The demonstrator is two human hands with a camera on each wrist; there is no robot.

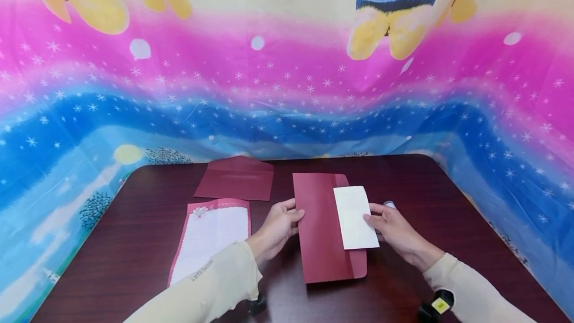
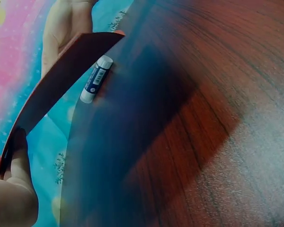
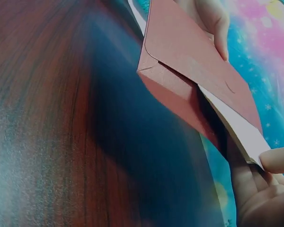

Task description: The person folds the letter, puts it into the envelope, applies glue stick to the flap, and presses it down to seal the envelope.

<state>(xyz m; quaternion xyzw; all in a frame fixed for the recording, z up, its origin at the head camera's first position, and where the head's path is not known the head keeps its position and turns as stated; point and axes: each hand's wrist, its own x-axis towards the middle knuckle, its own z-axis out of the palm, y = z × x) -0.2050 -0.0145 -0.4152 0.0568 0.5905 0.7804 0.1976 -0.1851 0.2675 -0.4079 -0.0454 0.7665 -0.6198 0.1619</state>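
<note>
Left hand (image 1: 274, 228) has a pinch grip on the red envelope (image 1: 317, 228), thumb on the near face at its left edge, fingers behind; gap is just the paper's thickness. Right hand (image 1: 396, 231) pinches the right edge of the white paper (image 1: 357, 218), thumb in front, fingers behind, equally narrow. Envelope sits between the hands, raised off the tabletop (image 1: 403, 176), standing tall with its mouth and flap (image 1: 358, 264) toward the right hand; its shadow shows below in both wrist views. White paper is at that mouth, between front panel and flap, most of it outside on the right-hand side; can't tell how deep the inner end goes. Second red envelope (image 1: 235, 182) lies flat beyond the left hand, off to its left, pointed edge away from the person. Letter sheet (image 1: 215, 233) with pink border and a flower print at top lies left of the left hand, lower part covered by the left sleeve (image 1: 202, 283). Glue stick (image 2: 96, 79), white with a dark label, lies on the tabletop just past the right hand. Dark device with a yellow label (image 1: 441, 305) is on the right wrist.
</note>
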